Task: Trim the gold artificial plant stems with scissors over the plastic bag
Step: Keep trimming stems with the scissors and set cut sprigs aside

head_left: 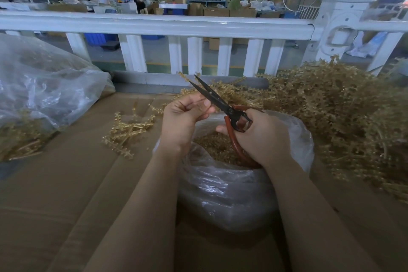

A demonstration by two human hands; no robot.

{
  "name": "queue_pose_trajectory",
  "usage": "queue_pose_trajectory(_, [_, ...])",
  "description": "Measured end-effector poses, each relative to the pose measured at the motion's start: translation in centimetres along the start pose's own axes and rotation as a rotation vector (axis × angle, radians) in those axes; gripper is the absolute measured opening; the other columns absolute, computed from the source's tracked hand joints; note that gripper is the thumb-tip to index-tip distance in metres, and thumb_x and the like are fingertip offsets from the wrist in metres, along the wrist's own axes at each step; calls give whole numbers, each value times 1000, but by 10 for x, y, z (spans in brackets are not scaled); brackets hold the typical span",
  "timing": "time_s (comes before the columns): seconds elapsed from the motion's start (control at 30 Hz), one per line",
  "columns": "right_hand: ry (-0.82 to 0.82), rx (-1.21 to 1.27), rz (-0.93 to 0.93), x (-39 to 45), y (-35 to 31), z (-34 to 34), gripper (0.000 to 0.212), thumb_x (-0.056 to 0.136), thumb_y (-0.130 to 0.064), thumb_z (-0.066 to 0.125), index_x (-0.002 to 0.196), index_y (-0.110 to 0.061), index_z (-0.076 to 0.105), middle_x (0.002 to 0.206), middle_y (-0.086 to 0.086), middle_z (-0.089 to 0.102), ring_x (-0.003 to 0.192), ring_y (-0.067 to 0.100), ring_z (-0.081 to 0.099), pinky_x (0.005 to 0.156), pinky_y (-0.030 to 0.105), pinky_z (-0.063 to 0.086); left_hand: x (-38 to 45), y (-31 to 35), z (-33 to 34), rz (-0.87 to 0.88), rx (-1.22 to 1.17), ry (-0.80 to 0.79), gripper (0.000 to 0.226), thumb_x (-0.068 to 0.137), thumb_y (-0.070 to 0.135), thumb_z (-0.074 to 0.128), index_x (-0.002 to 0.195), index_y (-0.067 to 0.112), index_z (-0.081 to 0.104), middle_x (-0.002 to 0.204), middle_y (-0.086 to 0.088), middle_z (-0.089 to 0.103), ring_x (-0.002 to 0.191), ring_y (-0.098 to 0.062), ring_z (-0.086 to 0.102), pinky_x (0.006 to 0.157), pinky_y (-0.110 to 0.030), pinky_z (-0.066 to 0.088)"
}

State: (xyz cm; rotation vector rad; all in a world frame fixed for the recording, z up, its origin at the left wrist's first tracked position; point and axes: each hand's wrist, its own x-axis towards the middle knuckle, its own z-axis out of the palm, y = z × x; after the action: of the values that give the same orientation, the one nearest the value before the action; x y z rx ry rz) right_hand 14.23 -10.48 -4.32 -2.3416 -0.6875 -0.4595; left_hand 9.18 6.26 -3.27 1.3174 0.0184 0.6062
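Observation:
My left hand point(183, 117) pinches a thin gold stem point(184, 77) that runs up and away past the scissor tips. My right hand point(262, 137) grips the red handles of black-bladed scissors point(212, 97), whose blades are slightly apart and point up-left, just beside my left fingertips. Both hands hover over an open clear plastic bag point(231, 187) holding gold cuttings. A big heap of gold stems point(335, 108) lies to the right.
A small pile of gold stems point(128, 132) lies on the cardboard surface point(66, 194) to the left. A large clear bag point(39, 86) with more stems sits at far left. A white railing point(154, 24) runs across behind the work area.

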Motion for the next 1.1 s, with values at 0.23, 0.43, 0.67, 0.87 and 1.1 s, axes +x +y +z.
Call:
queue_pose_trajectory(0.23, [14, -42, -12, 0, 1, -1, 44, 72, -86, 54, 93, -48, 48, 66, -30, 47, 63, -11, 40, 55, 12, 28, 0, -3, 0, 47, 125, -15, 10, 92, -9, 59, 87, 0, 62, 69, 3, 70, 72, -11, 69, 73, -23, 54])
queue_pose_trajectory(0.43, [32, -50, -19, 0, 2, -2, 44, 72, -85, 54, 92, -46, 48, 68, -29, 47, 66, -6, 42, 54, 13, 29, -1, -3, 2, 109, 244, 18, 10, 95, -5, 56, 95, -14, 60, 72, -5, 68, 67, -9, 66, 73, -25, 54])
queue_pose_trajectory(0.67, [38, -64, -18, 0, 3, -2, 43, 73, -85, 57, 92, -46, 54, 68, -29, 51, 64, -13, 42, 54, 12, 30, -1, -3, 3, 89, 258, 20, 10, 95, -10, 53, 91, -15, 60, 76, -17, 63, 64, -9, 64, 69, -19, 51])
queue_pose_trajectory(0.87, [25, -43, -21, 0, 2, -1, 45, 70, -88, 55, 92, -49, 55, 67, -29, 53, 63, -10, 46, 54, 11, 29, -2, 0, 3, 98, 231, -7, 10, 95, -8, 53, 93, -10, 62, 74, -9, 65, 63, -9, 61, 70, -20, 52])
queue_pose_trajectory(1.1, [22, -8, -14, 1, 3, -1, 52, 71, -84, 60, 99, -41, 66, 67, -29, 53, 65, -6, 48, 56, 12, 34, -1, -2, 1, 89, 194, -2, 9, 95, -7, 56, 90, -13, 59, 77, -12, 65, 65, -11, 62, 74, -24, 53])
